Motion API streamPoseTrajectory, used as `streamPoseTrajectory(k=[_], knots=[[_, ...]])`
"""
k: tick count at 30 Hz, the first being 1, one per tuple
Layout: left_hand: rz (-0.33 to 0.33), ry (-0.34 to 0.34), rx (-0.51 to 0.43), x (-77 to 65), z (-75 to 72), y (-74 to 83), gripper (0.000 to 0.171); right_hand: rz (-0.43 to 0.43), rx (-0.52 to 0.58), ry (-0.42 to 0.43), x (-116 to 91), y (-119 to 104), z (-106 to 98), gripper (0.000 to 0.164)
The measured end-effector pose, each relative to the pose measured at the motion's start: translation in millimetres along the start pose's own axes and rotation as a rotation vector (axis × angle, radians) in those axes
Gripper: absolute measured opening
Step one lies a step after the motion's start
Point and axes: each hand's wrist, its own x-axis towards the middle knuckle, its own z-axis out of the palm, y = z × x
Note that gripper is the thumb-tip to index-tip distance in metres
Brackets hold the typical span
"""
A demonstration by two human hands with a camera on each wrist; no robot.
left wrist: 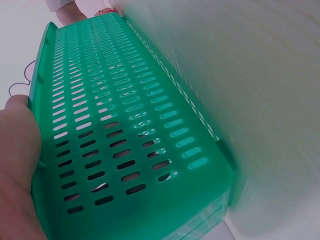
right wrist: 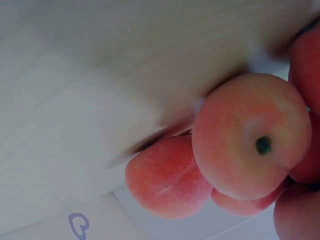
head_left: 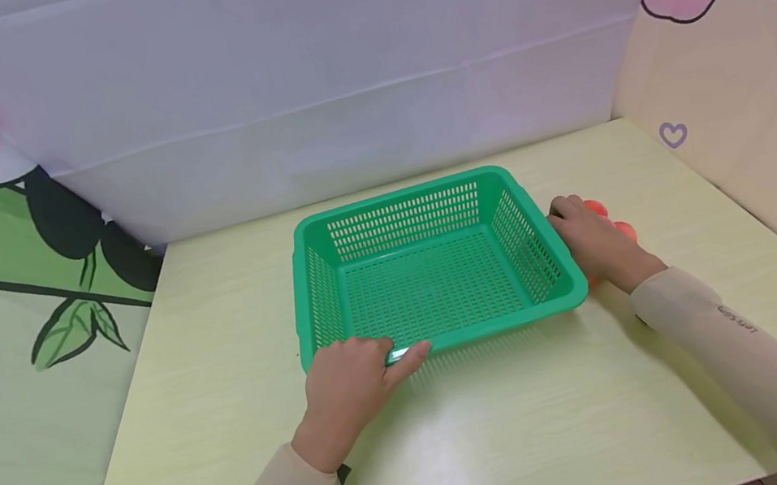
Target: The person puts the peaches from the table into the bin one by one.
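Note:
A green slotted plastic basket (head_left: 438, 342) sits on the table, and its inside holds nothing that I can see. My left hand (head_left: 355, 382) grips the near rim towards the left corner, thumb laid along the rim. In the left wrist view, part of that hand (left wrist: 17, 170) shows beside the slotted wall (left wrist: 120, 125). At the basket's right side, my right hand (head_left: 598, 243) is bent close against the rim, over red-orange peaches (head_left: 626, 230); its fingertips are hidden. Several peaches (right wrist: 250, 135) lie bunched together in the right wrist view, where no hand shows.
The pale wooden table (head_left: 197, 358) extends on all sides of the basket. Behind it hangs a pale cloth wall (head_left: 337, 77). A beige printed panel (head_left: 746, 105) borders the right side, and a green printed panel (head_left: 7, 366) borders the left.

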Motion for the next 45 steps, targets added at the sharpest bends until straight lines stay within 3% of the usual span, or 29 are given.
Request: streamPoseTrajectory(k=[7, 14, 20, 33, 39, 45], knots=[[-0.009, -0.015, 0.003, 0.2, 0.3, -0.3, 0.071, -0.052, 0.001, 0.056, 1.1, 1.2, -1.3, 0.009], [-0.016, -0.029, 0.015, -0.7, -0.3, 0.2, 0.071, -0.056, -0.017, 0.060, -0.6, -1.1, -6.4, 0.006], [-0.020, -0.024, 0.005, -0.6, -0.7, 0.5, 0.071, -0.051, -0.038, 0.122, -1.1, -1.8, -12.4, 0.010], [-0.002, 0.002, 0.022, 0.2, -1.0, 0.7, 0.071, 0.178, -0.085, 0.153, -1.1, -10.4, -29.6, 0.017], [-0.015, -0.020, 0.019, 0.4, -1.4, 1.2, 0.071, 0.227, -0.088, 0.240, -2.6, -13.4, -33.1, 0.022], [-0.020, -0.017, 0.007, -0.2, -0.8, 1.5, 0.072, 0.243, -0.057, 0.255, -4.4, -13.7, -35.4, 0.022]])
